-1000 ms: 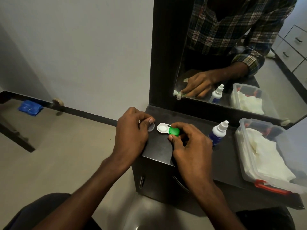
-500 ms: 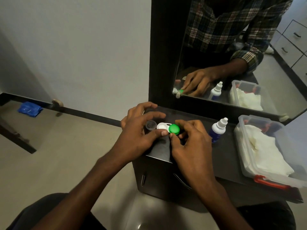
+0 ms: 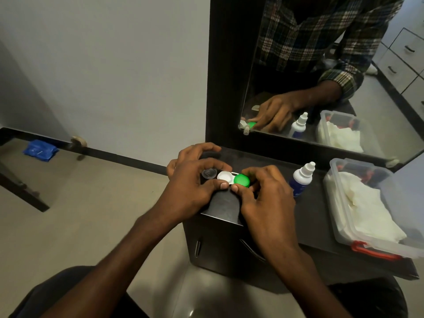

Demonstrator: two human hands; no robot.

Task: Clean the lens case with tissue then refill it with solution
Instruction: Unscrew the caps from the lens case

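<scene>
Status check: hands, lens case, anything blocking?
Left hand steadies lens case; right hand pinches green cap. Clear cap off. Nothing blocking.

Your forearms [image 3: 128, 255] bare to the elbow; dark trousers [image 3: 62, 292]; mirror [image 3: 321, 72] shows your plaid shirt [image 3: 309, 31], cuff [image 3: 341, 81] rolled.
</scene>
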